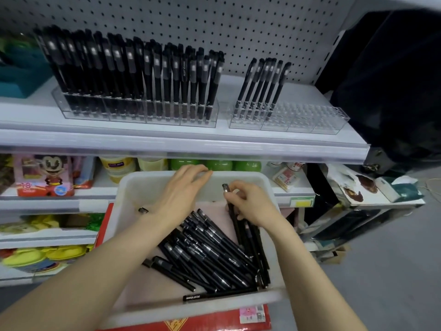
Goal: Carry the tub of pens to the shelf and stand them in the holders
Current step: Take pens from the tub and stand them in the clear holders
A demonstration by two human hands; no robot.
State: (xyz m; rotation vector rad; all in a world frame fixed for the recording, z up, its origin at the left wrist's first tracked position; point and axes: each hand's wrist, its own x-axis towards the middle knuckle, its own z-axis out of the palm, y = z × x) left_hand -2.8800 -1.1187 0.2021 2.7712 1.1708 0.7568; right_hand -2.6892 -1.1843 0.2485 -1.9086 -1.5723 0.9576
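Observation:
A white plastic tub (133, 187) sits below the top shelf and holds several loose black pens (210, 254). My left hand (181, 189) lies across the tub's far rim with its fingers straight. My right hand (248, 204) pinches a black pen (230, 206) and lifts its capped end off the pile. On the top shelf (167, 137), the left clear holder (133, 113) is packed with upright black pens. The right clear holder (298, 120) has several pens standing at its left end, and the other holes are bare.
A pegboard (238, 25) backs the shelf. A teal bin (21, 70) sits at the far left. Lower shelves carry toy boxes (43, 175), jars and yellow goods. A red box (214, 323) lies under the tub. Dark fabric (393, 80) hangs on the right.

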